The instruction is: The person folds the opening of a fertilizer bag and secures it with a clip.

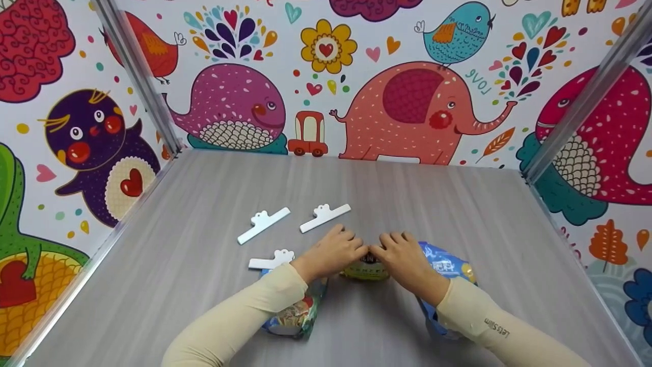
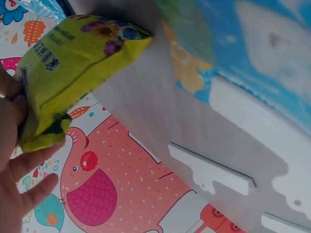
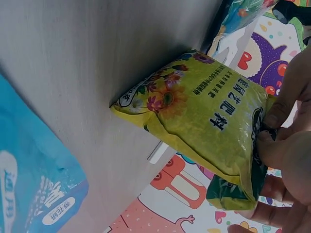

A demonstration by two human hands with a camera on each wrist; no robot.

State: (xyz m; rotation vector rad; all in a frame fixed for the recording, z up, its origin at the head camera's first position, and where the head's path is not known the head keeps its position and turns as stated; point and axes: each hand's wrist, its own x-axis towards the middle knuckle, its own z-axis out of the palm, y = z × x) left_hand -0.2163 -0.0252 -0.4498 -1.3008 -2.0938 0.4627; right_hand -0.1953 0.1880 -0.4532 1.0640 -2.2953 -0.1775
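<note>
A yellow fertilizer bag (image 1: 365,272) with printed flowers stands between my two hands in the head view. My left hand (image 1: 333,252) pinches the bag's top edge on the left, thumb against fingers. On the right, my right hand (image 1: 407,262) grips the same top edge, close beside the left. The right wrist view shows the yellow bag (image 3: 194,111) with its dark green top folded over under the thumb and fingers. In the left wrist view, the bag (image 2: 73,68) hangs from the thumb side, with other fingers extended. The hands hide much of the top edge from above.
Left of the hands lies a blue-green bag (image 1: 291,322) with a white clip (image 1: 272,261) at its top. Two more white clips, one left (image 1: 262,227) and one right (image 1: 325,219), lie farther back. A blue bag (image 1: 440,262) sits beneath the right forearm. Patterned walls border the table.
</note>
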